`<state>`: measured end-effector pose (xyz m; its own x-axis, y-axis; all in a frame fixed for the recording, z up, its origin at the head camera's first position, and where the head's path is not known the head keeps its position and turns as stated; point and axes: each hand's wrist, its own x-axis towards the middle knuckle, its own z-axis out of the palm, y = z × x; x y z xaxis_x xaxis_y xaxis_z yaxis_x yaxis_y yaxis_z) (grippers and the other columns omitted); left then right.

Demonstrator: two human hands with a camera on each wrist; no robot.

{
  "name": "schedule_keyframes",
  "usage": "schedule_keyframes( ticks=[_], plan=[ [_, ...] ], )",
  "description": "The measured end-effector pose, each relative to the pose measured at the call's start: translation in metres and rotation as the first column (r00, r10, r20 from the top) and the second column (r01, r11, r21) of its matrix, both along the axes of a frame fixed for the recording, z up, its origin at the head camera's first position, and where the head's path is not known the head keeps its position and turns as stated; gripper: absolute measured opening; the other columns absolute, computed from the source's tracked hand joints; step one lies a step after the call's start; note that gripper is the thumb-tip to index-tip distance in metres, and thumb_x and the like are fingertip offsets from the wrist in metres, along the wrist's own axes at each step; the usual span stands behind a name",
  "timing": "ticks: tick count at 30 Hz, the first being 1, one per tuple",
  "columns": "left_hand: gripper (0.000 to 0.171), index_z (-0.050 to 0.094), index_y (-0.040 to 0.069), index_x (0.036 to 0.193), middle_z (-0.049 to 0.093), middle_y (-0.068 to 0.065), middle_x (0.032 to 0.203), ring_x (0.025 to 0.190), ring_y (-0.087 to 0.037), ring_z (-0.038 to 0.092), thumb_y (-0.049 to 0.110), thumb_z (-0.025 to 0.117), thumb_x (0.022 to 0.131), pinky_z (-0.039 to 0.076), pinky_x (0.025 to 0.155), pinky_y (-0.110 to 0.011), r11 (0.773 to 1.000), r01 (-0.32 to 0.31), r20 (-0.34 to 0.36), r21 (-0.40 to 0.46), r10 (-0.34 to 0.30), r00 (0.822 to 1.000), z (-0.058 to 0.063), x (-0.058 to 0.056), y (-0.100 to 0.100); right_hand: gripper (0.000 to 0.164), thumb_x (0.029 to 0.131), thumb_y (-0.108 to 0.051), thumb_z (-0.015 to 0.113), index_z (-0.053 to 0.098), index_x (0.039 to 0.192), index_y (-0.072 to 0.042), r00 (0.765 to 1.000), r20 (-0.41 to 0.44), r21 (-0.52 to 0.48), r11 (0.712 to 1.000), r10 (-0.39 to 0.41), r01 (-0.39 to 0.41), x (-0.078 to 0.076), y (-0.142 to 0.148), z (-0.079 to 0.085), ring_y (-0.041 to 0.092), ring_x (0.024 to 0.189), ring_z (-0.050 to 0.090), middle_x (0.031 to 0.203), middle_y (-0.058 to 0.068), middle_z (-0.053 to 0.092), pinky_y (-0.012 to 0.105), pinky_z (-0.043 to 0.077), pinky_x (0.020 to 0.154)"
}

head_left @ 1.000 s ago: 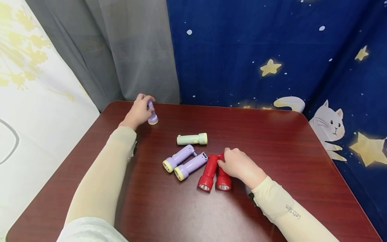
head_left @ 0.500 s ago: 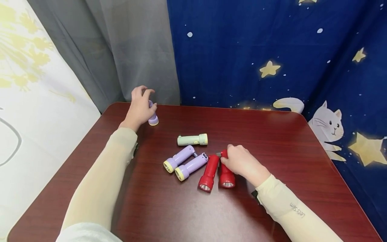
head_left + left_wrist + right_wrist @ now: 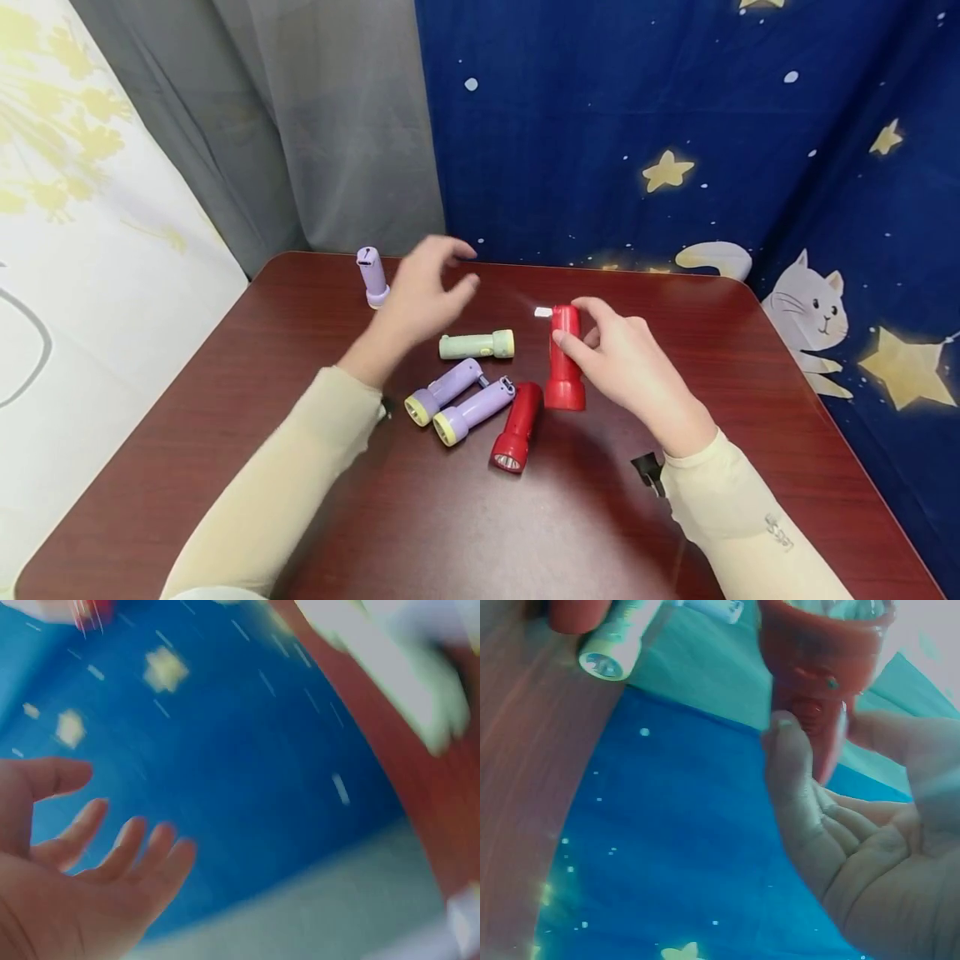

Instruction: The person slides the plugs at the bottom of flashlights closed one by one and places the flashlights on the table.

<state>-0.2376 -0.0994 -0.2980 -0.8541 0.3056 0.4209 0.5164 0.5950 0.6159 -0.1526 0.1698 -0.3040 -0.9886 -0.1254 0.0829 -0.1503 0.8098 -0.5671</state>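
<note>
In the head view my right hand (image 3: 630, 367) grips a red flashlight (image 3: 564, 367) between thumb and fingers, its lens end down and a bright tab sticking out left at the top. It hangs over the table; the right wrist view shows thumb and fingers around its body, below the wide head. My left hand (image 3: 427, 292) is in the air, fingers spread and holding nothing. A purple flashlight (image 3: 372, 279) stands on its head behind it, at the far left. Near the left hand lies a pale green flashlight (image 3: 477, 346).
Two purple flashlights, one left (image 3: 444, 392) and one right (image 3: 476, 410), lie side by side mid-table. Another red flashlight (image 3: 517, 429) lies beside them, lens toward me. Curtains (image 3: 540, 150) hang behind the brown table's (image 3: 420, 533) far edge.
My left hand has let go of the standing purple flashlight and swung right, toward the middle. My right hand has lifted the red flashlight from the table and turned it upright.
</note>
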Motion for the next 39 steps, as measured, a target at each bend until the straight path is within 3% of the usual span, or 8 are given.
schedule_keyframes(
  ticks=[2, 6, 9, 12, 15, 20, 25, 39],
  plan=[
    [0.035, 0.067, 0.007, 0.129, 0.07, -0.012, 0.13, 0.119, -0.026, 0.07, 0.019, 0.075, 0.097, 0.058, 0.106, -0.041, 0.991, 0.079, 0.157, 0.108, -0.096, 0.983, -0.002, 0.019, 0.015, 0.056, 0.103, -0.036, 0.069, 0.051, 0.152, -0.014, 0.998, -0.065, -0.027, 1.0, 0.001, -0.002, 0.003, -0.002, 0.004, 0.021, 0.082, 0.072, 0.095, 0.009, 0.077, 0.035, 0.059, 0.072],
    [0.042, 0.066, 0.013, 0.133, 0.072, -0.007, 0.131, 0.117, -0.023, 0.074, 0.022, 0.08, 0.095, 0.064, 0.096, -0.038, 0.941, 0.145, 0.392, 0.305, -0.263, 0.881, -0.004, 0.047, 0.034, 0.054, 0.105, -0.033, 0.067, 0.049, 0.153, -0.016, 0.986, -0.16, -0.103, 0.993, 0.043, -0.06, 0.008, -0.005, 0.008, 0.017, 0.073, 0.069, 0.096, 0.007, 0.079, 0.035, 0.057, 0.072],
    [0.047, 0.063, 0.013, 0.138, 0.07, -0.007, 0.136, 0.119, -0.024, 0.073, 0.02, 0.079, 0.095, 0.065, 0.093, -0.038, 0.899, 0.147, 0.453, 0.412, -0.342, 0.823, -0.002, 0.06, 0.04, 0.052, 0.106, -0.029, 0.066, 0.048, 0.153, -0.016, 0.975, -0.203, -0.147, 0.982, 0.088, -0.119, 0.012, -0.007, 0.009, 0.014, 0.063, 0.064, 0.096, 0.005, 0.08, 0.031, 0.052, 0.067],
    [0.05, 0.061, 0.012, 0.142, 0.07, -0.008, 0.136, 0.119, -0.025, 0.073, 0.018, 0.078, 0.095, 0.065, 0.093, -0.038, 0.867, 0.139, 0.459, 0.478, -0.382, 0.802, 0.001, 0.066, 0.045, 0.051, 0.106, -0.024, 0.066, 0.048, 0.153, -0.016, 0.96, -0.244, -0.167, 0.969, 0.14, -0.183, 0.014, -0.006, 0.01, 0.012, 0.061, 0.062, 0.101, 0.003, 0.081, 0.029, 0.049, 0.067],
    [0.05, 0.063, 0.015, 0.142, 0.071, -0.006, 0.133, 0.118, -0.023, 0.073, 0.02, 0.079, 0.095, 0.065, 0.096, -0.041, 0.863, 0.136, 0.432, 0.487, -0.373, 0.821, 0.001, 0.071, 0.047, 0.053, 0.106, -0.02, 0.067, 0.046, 0.155, -0.019, 0.944, -0.258, -0.181, 0.95, 0.203, -0.254, 0.017, -0.006, 0.011, 0.012, 0.076, 0.072, 0.111, 0.003, 0.082, 0.03, 0.053, 0.074],
    [0.045, 0.07, 0.022, 0.135, 0.075, 0.001, 0.127, 0.116, -0.018, 0.075, 0.024, 0.083, 0.092, 0.063, 0.098, -0.04, 0.896, 0.14, 0.304, 0.421, -0.284, 0.909, 0.002, 0.08, 0.047, 0.06, 0.103, -0.017, 0.071, 0.047, 0.157, -0.028, 0.939, -0.235, -0.255, 0.916, 0.252, -0.309, 0.021, -0.004, 0.013, 0.016, 0.112, 0.077, 0.129, 0.002, 0.078, 0.032, 0.062, 0.088],
    [0.047, 0.072, 0.018, 0.132, 0.079, -0.004, 0.123, 0.111, -0.02, 0.079, 0.012, 0.086, 0.088, 0.065, 0.093, -0.036, 0.893, 0.13, 0.177, 0.431, -0.225, 0.958, 0.001, 0.085, 0.051, 0.057, 0.102, -0.006, 0.068, 0.056, 0.153, -0.026, 0.947, -0.252, -0.362, 0.888, 0.199, -0.283, 0.024, -0.004, 0.016, 0.017, 0.113, 0.075, 0.131, 0.005, 0.074, 0.016, 0.058, 0.097],
    [0.043, 0.072, 0.006, 0.125, 0.079, -0.012, 0.116, 0.105, -0.023, 0.08, -0.003, 0.084, 0.085, 0.065, 0.088, -0.03, 0.888, 0.192, -0.006, 0.418, -0.209, 0.978, -0.002, 0.09, 0.058, 0.02, 0.105, -0.013, 0.065, 0.07, 0.123, -0.006, 0.974, -0.201, -0.571, 0.796, 0.103, -0.202, 0.027, -0.014, 0.022, 0.019, 0.069, 0.069, 0.098, 0.017, 0.073, 0.024, 0.059, 0.067]
  ],
)
